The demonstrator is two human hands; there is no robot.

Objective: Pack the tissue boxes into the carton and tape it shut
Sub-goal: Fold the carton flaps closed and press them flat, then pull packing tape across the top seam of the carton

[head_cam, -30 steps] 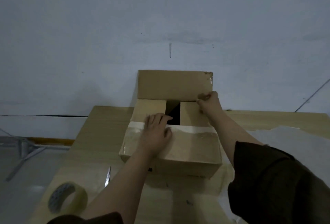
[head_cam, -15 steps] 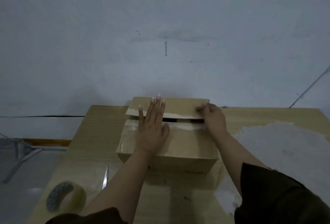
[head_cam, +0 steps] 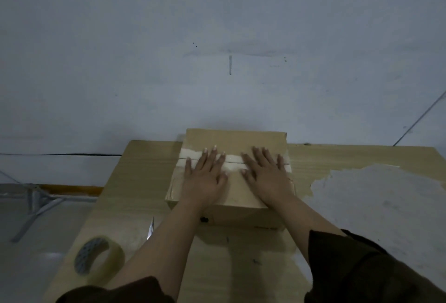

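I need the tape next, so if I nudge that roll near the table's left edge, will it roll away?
Probably. The tape roll stands on its rim near the table edge, so a nudge could send it off. It looks light, stiff and easy to grasp through its open core.

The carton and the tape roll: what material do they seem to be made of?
Carton: brown cardboard, matte, with folded flaps and old glossy tape on top. Tape roll: probably clear plastic packing tape, yellowish and translucent, wound on a core whose material I cannot tell.
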